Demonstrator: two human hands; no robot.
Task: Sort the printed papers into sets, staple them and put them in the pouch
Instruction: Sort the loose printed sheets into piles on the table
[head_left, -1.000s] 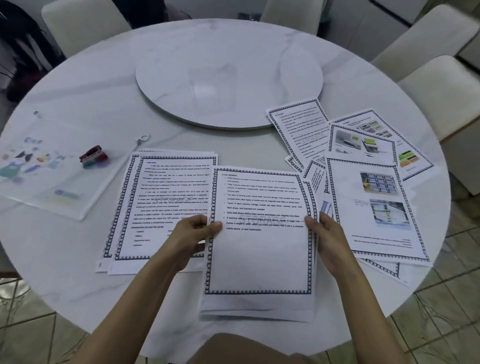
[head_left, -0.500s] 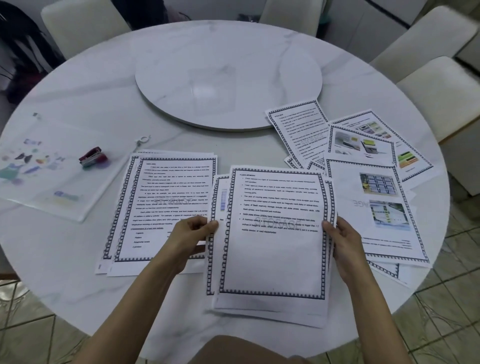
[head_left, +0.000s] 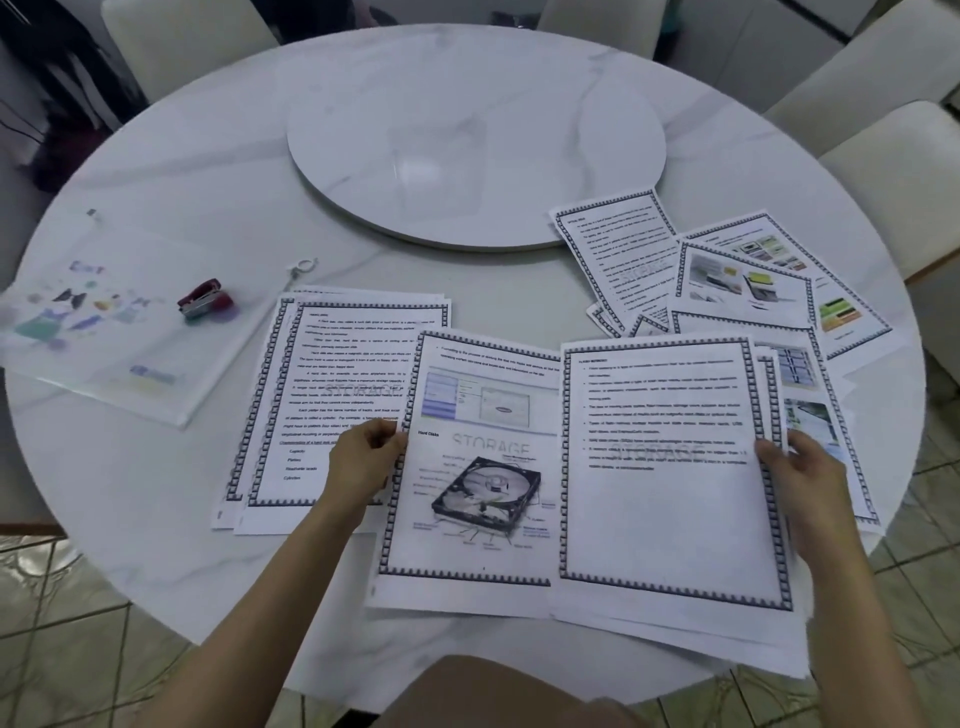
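Matt white paper sheets (head_left: 665, 467); glossy marble-look table (head_left: 208, 171); clear smooth plastic pouch (head_left: 104, 338); shiny red stapler (head_left: 203, 300).

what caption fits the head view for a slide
Left hand holds the hard-disk page, right hand holds a text sheet overlapping it, on a round table.

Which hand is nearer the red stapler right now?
Left. The left hand pinches a page edge nearer the viewer than the stapler; the right hand grips sheets far to its right.
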